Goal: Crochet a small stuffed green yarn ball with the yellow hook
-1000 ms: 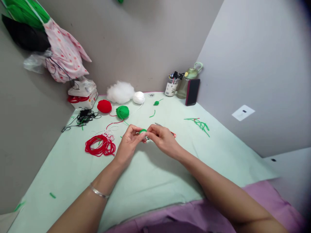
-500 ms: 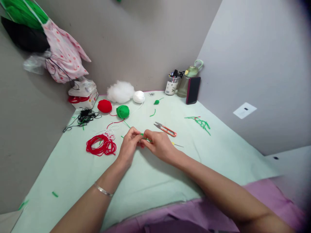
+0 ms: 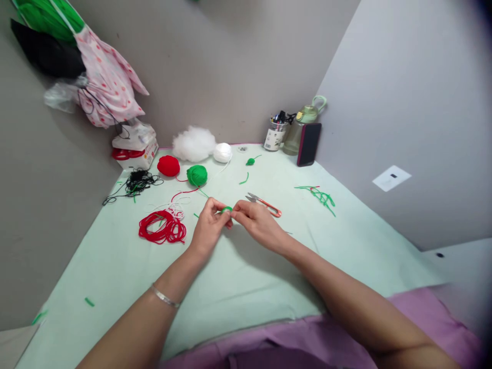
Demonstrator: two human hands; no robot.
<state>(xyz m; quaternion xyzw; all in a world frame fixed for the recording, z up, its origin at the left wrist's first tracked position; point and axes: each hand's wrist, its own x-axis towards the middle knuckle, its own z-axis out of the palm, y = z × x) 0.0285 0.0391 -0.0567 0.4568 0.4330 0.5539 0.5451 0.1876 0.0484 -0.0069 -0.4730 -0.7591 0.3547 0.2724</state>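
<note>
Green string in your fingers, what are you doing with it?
A person is sitting at a table with a pale green cover, and both hands meet over its middle. The left hand and the right hand pinch a small green yarn piece between their fingertips. Just behind the right hand lie orange snips. To the left lies a loose red yarn bundle, and farther back sit a red yarn ball, a green yarn ball and a white yarn ball.
</note>
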